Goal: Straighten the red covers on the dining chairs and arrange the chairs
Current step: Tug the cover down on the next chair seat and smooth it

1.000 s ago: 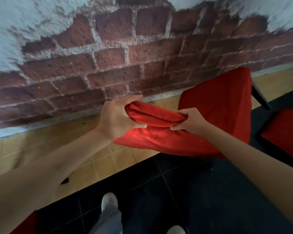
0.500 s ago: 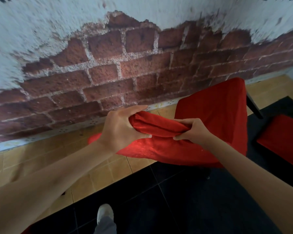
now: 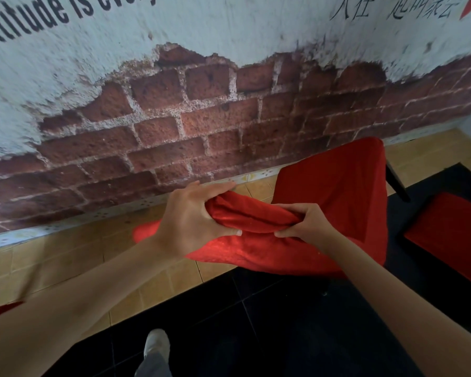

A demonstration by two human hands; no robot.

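Both hands on the red cover (image 3: 337, 191) of the near chair. Left hand (image 3: 191, 217) grips a bunched roll of the cloth at its left end, thumb underneath, fingers curled over the top. Right hand (image 3: 307, 225) pinches the same roll at its right end, knuckles up. Cloth below the roll hangs slack and wrinkled. A black chair leg (image 3: 396, 183) shows past the cover's right edge. Second red seat (image 3: 452, 238) at far right, apart from the first. Behind: brick wall (image 3: 201, 123) with peeling pale plaster and black lettering. Floor tan tile (image 3: 65, 268) by the wall, black tile (image 3: 256, 330) nearer. One white shoe (image 3: 156, 344) at bottom centre.
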